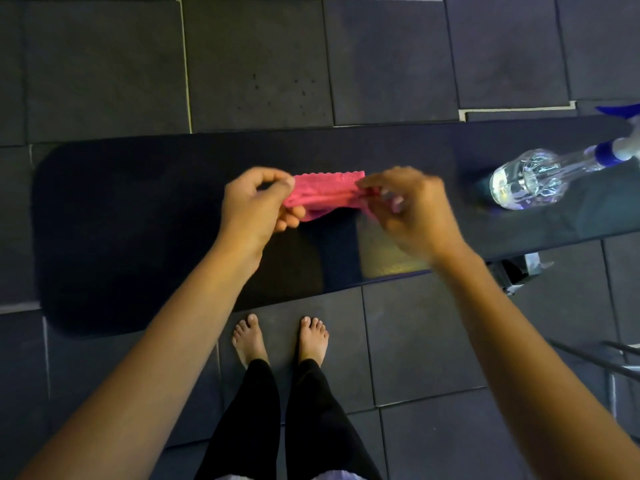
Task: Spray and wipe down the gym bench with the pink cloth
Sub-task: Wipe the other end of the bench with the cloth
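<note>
Item 1. Long black padded gym bench with rounded end (138,216), serving as worktop; lies crosswise in front of the person, over dark rubber floor tiles (398,64). A glossy patch on the near edge, below the hands, reads as reflection or moisture; which one cannot be told.

Item 2. Small pink textured cloth with scalloped edge (325,194); held in the air just above the middle of the worktop, stretched between both hands, partly folded or bunched.

Item 3. Left hand (256,202); grip pinched shut on the cloth's left end, thumb against forefinger.

Item 4. Right hand (412,206); grip closed on the cloth's right end, somewhat blurred, fingers curled around bunched fabric.

Item 5. Clear plastic spray bottle with blue and white trigger head (533,178); stands on the worktop well to the right of the hands, partly filled with clear liquid.

Item 6. Bare feet (280,337) on the floor tiles, close to the worktop's near edge.

Risks, as judged:
- A wide wiping stroke to the right could strike the bottle and topple it off the narrow worktop.
- Spilled or oversprayed liquid on the tiles could make bare feet slip.
- A cloth left bunched would wipe in streaks and miss areas.
</note>
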The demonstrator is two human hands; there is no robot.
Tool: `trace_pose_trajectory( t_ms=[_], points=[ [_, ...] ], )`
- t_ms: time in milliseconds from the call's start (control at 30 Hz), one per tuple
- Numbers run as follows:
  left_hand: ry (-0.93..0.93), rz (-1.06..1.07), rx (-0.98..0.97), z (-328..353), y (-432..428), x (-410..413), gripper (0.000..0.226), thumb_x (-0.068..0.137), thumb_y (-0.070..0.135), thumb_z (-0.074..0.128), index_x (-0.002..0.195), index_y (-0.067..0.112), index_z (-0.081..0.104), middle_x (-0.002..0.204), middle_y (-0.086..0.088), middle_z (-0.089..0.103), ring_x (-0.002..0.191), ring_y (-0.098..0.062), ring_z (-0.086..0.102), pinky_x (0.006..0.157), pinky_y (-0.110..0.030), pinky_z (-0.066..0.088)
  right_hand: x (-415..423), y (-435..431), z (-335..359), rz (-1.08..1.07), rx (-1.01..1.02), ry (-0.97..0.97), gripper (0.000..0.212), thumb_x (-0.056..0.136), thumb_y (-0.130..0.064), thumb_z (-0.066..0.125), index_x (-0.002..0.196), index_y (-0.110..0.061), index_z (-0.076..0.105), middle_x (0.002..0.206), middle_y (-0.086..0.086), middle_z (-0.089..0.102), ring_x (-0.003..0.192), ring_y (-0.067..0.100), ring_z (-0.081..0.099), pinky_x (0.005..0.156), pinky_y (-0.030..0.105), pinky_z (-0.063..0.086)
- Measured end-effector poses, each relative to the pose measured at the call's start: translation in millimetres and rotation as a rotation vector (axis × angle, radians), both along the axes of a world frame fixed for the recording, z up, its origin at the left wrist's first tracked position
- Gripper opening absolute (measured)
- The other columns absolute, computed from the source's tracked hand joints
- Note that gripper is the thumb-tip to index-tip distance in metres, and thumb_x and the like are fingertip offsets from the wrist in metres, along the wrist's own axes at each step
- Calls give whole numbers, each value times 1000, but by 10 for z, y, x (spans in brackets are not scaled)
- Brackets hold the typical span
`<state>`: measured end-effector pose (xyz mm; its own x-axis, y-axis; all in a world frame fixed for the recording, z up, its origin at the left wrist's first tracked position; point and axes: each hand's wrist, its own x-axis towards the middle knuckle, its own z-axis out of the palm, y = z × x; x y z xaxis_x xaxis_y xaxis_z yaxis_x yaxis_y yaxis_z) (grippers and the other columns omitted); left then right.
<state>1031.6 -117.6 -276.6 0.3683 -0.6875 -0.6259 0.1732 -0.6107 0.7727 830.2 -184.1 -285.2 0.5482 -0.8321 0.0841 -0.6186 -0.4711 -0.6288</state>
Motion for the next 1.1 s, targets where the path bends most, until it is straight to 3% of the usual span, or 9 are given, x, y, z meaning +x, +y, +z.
trace_pose_trajectory(
  t_ms=[233, 400, 500, 600, 700, 767, 867, 967, 1100],
  points=[
    [-114, -70, -360, 154, -65, 118, 11, 90, 26, 65, 96, 18, 69, 72, -1, 69, 62, -10, 63, 54, -18, 47, 111, -69, 438, 3, -349, -52, 11, 80, 0, 69, 88, -5, 74, 88, 11, 71, 77, 31, 63, 67, 38, 50],
    [-238, -222, -250, -301, 378, 66, 27, 76, 14, 79, 102, 16, 71, 86, 2, 72, 74, -2, 66, 68, -15, 53, 15, 465, -131, 46, -162, 45, 16, 72, 4, 73, 84, -7, 72, 84, 11, 70, 74, 33, 62, 68, 38, 49],
    [-423, -316, -135, -652, 734, -12, 25, 73, 7, 79, 96, 16, 72, 69, 10, 64, 57, 2, 57, 55, -8, 44, -33, 895, -582, 67, 126, 94, 9, 78, -6, 72, 85, -11, 73, 85, 5, 69, 73, 26, 64, 62, 40, 55],
    [-494, -301, -127, -784, 986, -88, 34, 72, 0, 74, 100, 16, 66, 65, 2, 58, 59, -7, 56, 51, -8, 40, -79, 1103, -748, -4, 285, 61, 11, 81, -8, 72, 91, -14, 75, 91, 0, 68, 75, 16, 65, 63, 39, 57],
    [-554, -243, -188, -807, 994, -136, 32, 74, -2, 70, 102, 13, 61, 69, -4, 57, 64, -12, 55, 54, -13, 43, -60, 945, -641, -171, 282, -36, 23, 77, 1, 72, 93, -15, 76, 88, 0, 68, 74, 14, 62, 65, 29, 55],
    [-599, -241, -230, -798, 920, -172, 24, 78, 1, 68, 97, 15, 63, 72, -3, 59, 62, -13, 54, 58, -25, 48, -19, 709, -453, -260, 188, -111, 24, 72, 6, 70, 87, -12, 76, 87, 3, 68, 77, 18, 63, 68, 24, 54],
    [-742, -279, -301, -751, 789, -209, 18, 81, 8, 67, 97, 14, 63, 80, -3, 55, 67, -17, 53, 61, -38, 50, 31, 423, -132, -261, -87, -180, 16, 71, 9, 69, 80, -3, 73, 91, 9, 68, 85, 24, 63, 76, 32, 52],
    [-984, -445, -381, -735, 738, -229, 15, 74, 5, 63, 88, 10, 63, 92, -8, 56, 81, -25, 51, 61, -41, 45, -24, 457, -60, -136, -249, -102, 13, 74, 13, 67, 74, 1, 69, 90, 14, 66, 83, 30, 59, 76, 31, 46],
    [-1107, -665, -384, -849, 876, -223, 25, 63, 0, 64, 85, 11, 59, 103, -6, 59, 86, -26, 54, 62, -40, 42, -341, 831, -567, -63, -37, 174, 18, 69, 8, 65, 74, -9, 66, 82, 9, 61, 75, 34, 54, 64, 42, 48]
  ],
)
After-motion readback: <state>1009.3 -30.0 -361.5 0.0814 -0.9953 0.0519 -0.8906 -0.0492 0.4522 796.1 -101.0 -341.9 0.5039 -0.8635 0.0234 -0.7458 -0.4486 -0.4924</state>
